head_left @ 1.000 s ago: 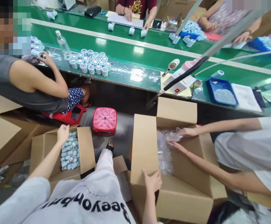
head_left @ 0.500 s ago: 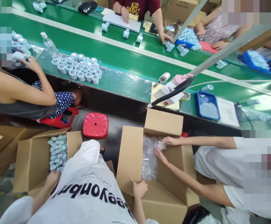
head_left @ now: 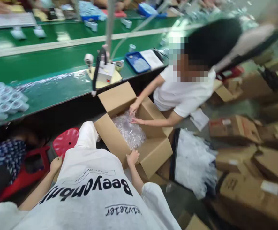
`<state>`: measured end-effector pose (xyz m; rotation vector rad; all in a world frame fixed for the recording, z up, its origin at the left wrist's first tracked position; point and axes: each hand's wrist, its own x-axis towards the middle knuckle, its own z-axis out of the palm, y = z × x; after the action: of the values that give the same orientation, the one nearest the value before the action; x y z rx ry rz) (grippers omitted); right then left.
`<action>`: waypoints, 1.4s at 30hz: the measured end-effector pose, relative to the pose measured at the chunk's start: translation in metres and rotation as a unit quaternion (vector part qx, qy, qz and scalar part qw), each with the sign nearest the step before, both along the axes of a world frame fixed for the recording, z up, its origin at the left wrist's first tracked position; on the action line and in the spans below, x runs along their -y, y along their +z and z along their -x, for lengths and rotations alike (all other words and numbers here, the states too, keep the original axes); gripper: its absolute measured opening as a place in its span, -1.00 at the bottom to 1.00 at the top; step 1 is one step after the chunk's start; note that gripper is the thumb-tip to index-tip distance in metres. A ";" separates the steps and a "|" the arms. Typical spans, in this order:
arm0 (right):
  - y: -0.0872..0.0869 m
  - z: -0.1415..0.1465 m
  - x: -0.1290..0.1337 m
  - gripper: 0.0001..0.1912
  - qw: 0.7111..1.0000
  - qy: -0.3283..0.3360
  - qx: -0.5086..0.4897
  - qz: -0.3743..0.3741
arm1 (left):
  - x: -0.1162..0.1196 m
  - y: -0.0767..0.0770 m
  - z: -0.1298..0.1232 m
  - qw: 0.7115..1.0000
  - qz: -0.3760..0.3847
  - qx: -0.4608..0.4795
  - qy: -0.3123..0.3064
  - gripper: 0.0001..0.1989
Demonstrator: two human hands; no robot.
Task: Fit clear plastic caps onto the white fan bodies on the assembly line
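Note:
My right hand [head_left: 132, 157] is closed on the near corner of an open cardboard box [head_left: 154, 156], where a raised flap meets the wall. Inside the box lies a heap of clear plastic pieces [head_left: 130, 131], perhaps packaging. A co-worker in a white T-shirt reaches in from the right with both hands [head_left: 134, 113] at the plastic. My left hand [head_left: 56, 163] hangs beside my leg, near a red stool [head_left: 65, 142]. Its fingers are mostly hidden, so whether it holds anything does not show.
A green workbench [head_left: 64, 83] runs across, bearing pale blue cylindrical parts [head_left: 3, 102], a small grey device [head_left: 105, 73] and a blue tray [head_left: 138, 62]. Clear plastic bags [head_left: 193, 163] lie right of the box. Several cardboard cartons [head_left: 253, 191] crowd the right side.
My view has swung right, bringing the cartons and plastic bags into sight. The left-hand box of pale parts has left view. My right hand stays at the box; the co-worker keeps handling the plastic.

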<state>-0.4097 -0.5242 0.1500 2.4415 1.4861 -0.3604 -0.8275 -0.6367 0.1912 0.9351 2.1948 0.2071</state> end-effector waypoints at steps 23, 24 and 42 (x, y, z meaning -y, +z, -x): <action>-0.211 0.017 0.205 -0.59 0.763 -0.614 -0.079 -0.187 | -0.347 -0.089 -0.191 0.563 -0.269 -0.103 -0.775 -0.54; -0.234 0.009 0.208 -0.57 0.762 -0.622 -0.089 -0.158 | -0.347 -0.092 -0.190 0.558 -0.289 -0.117 -0.769 -0.54; -0.330 0.114 0.094 -0.62 0.801 -0.577 -0.135 -0.081 | -0.340 -0.092 -0.218 0.516 -0.394 -0.074 -0.757 -0.43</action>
<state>-0.5240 -0.6187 -0.1802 3.2428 -0.1604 -0.8318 -0.6095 -0.2967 0.0994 3.0075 0.4905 0.2292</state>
